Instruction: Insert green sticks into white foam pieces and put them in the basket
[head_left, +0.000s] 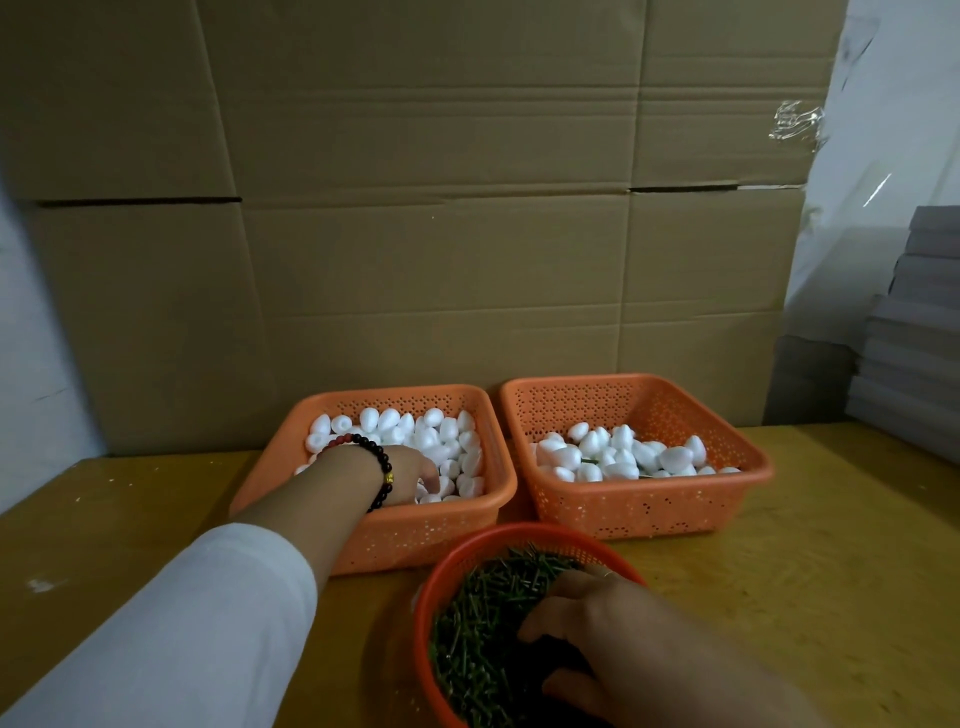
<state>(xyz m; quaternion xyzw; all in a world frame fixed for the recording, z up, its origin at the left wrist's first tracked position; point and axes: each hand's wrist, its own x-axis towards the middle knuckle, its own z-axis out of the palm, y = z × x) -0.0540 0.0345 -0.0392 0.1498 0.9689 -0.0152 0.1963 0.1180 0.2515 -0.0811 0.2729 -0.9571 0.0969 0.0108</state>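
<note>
The left orange basket (395, 535) holds several loose white foam pieces (441, 436). My left hand (402, 470), with a beaded bracelet on its wrist, reaches into it; its fingertips dip among the pieces and are hidden. In front stands a round red basket (519, 540) full of short green sticks (483, 623). My right hand (587, 639) lies over the sticks, fingers and thumb curved down into them, with the underside of the palm in shadow. The right orange basket (649, 504) holds several foam pieces (623, 454), with a few green sticks showing between them.
All three baskets stand on a yellow wooden table (805, 571). A wall of flattened cardboard (441, 234) rises right behind the two orange baskets. A stack of grey boxes (914, 338) sits at the back right. Small white crumbs dot the table's left part.
</note>
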